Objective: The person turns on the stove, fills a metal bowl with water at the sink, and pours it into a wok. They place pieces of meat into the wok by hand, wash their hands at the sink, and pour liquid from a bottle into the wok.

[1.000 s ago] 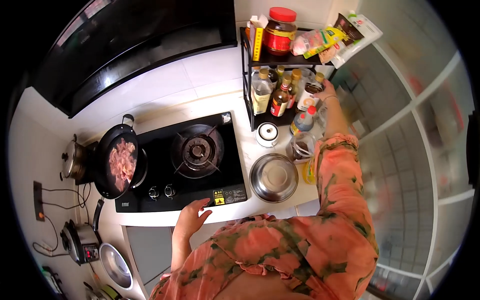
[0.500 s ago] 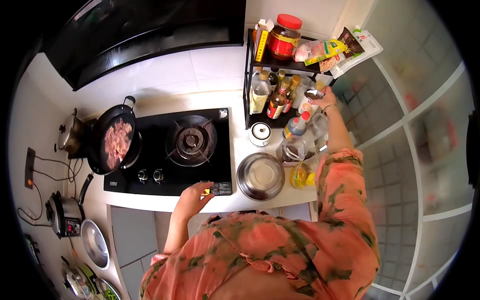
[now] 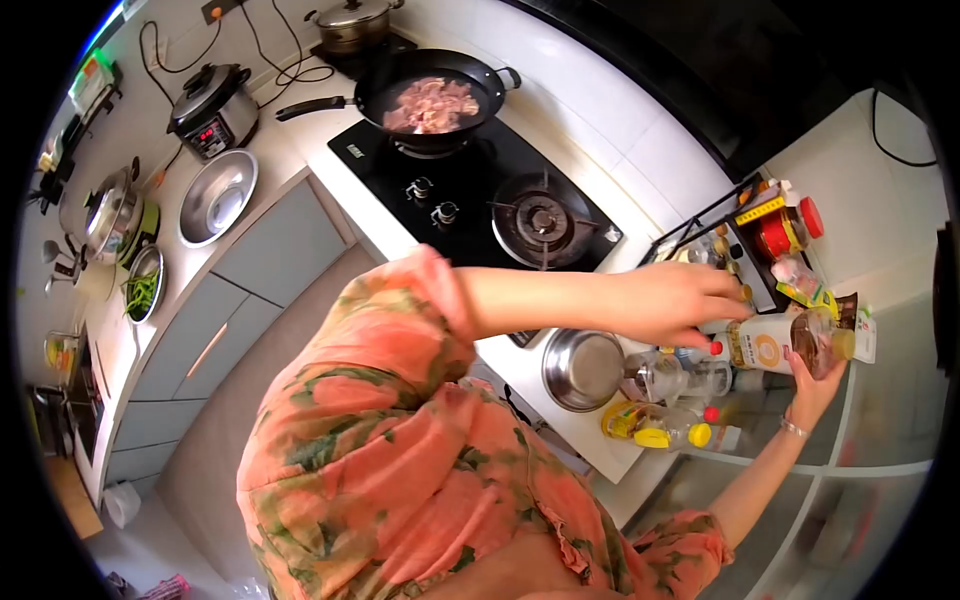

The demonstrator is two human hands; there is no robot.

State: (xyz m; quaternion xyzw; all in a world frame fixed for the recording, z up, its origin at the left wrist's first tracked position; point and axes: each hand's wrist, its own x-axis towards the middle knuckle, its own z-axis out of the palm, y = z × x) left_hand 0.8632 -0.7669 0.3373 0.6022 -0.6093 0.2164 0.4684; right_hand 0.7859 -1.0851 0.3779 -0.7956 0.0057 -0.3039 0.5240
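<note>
A clear bottle (image 3: 768, 341) with a pale label, a yellowish cap and brownish contents is in my right hand (image 3: 815, 378), gripped near its capped end and tilted in this view. My left hand (image 3: 698, 300) reaches over from the left with fingers stretched and apart, close to the bottle's lower end; whether the fingertips touch it I cannot tell. Behind the left hand is the black rack (image 3: 757, 262) with several bottles, partly hidden by my forearm. A red-lidded jar (image 3: 782, 235) and food packets (image 3: 803, 284) are on its upper shelf.
Sliced meat (image 3: 432, 105) lies in a black wok (image 3: 378, 88) on the gas hob (image 3: 390, 175). A steel bowl (image 3: 583, 370), an oil bottle with a yellow cap (image 3: 650, 425) and clear containers (image 3: 660, 378) crowd the counter. Farther left are a pressure cooker (image 3: 213, 110) and another bowl (image 3: 217, 197).
The view has turned, and the wok now appears at the top. My right hand has brought the bottle out from the rack. My left hand has left the hob's front edge and reached toward the bottle.
</note>
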